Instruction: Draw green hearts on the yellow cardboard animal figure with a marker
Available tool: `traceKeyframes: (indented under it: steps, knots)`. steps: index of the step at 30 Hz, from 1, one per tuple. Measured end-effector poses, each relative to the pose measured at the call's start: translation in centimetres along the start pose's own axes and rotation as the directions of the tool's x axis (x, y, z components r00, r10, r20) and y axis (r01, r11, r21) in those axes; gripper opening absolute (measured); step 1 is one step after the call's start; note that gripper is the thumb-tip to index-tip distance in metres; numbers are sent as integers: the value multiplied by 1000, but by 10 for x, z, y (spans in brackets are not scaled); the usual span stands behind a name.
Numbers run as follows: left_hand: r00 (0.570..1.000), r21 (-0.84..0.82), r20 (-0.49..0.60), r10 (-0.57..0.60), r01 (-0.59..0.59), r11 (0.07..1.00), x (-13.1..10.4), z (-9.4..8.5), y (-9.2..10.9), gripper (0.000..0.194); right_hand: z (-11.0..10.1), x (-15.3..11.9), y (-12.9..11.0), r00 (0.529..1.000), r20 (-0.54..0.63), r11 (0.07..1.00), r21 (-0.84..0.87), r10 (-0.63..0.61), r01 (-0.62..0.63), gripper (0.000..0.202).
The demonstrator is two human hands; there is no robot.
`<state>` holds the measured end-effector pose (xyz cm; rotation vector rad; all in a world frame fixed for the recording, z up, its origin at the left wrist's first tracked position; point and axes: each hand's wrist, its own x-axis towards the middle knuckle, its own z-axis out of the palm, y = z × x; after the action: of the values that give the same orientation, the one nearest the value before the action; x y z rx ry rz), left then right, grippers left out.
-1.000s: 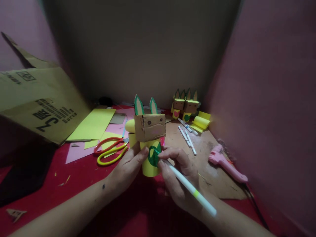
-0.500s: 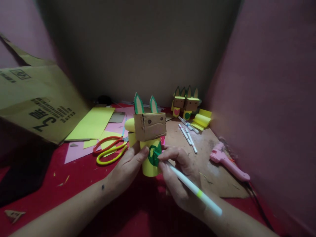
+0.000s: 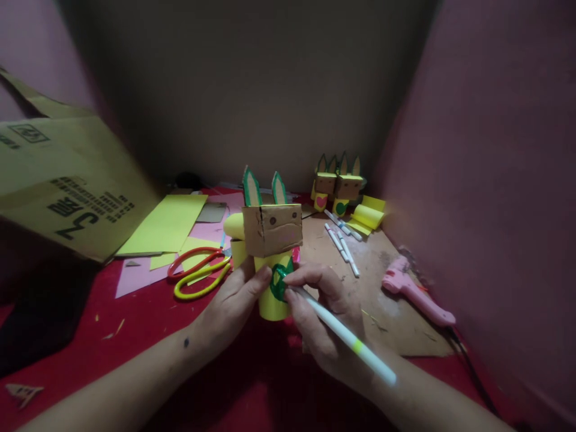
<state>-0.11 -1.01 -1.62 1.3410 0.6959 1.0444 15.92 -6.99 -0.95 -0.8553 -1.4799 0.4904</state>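
Observation:
Upright in front of me is a paper animal figure point(image 3: 272, 230) with a boxy cardboard head, two green-edged ears and a yellow tube body. My left hand point(image 3: 238, 294) is closed round the body's left side, thumb on the front. A green patch point(image 3: 279, 282), partly coloured over yellow, marks the front of the tube. Between the thumb and fingers of my right hand point(image 3: 326, 306) is a white marker point(image 3: 351, 342) with a yellow-green band. Its tip end points at the green patch; the fingers hide the exact contact.
Red-and-yellow scissors point(image 3: 198, 273) lie left of the figure, beside yellow paper point(image 3: 166, 222). A large cardboard box point(image 3: 67, 180) leans at the left. At right are several white markers point(image 3: 342, 249), a pink glue gun point(image 3: 416, 291) and a cardboard sheet point(image 3: 400, 336). Two similar figures point(image 3: 335, 185) stand behind.
The marker's tip end and my right fingers have moved slightly left across the green patch. The green has spread or shifted a little. My left hand keeps its hold on the figure.

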Motion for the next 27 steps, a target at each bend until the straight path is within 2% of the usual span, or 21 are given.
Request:
traceKeyframes:
  steps: [15,24,27]
  knots:
    - [1000,24,12,-2,2,1000,0,-1,-1,67,-1,-1,-1,1000,5,1000,-19,-20,20,11]
    - [999,3,16,-31,31,1000,0,2,1,75,-2,1,3,996,44,996,-37,-82,84,12]
    - [999,18,32,-25,24,1000,1,1,1,79,-2,-1,2,998,49,999,5,-40,40,12]
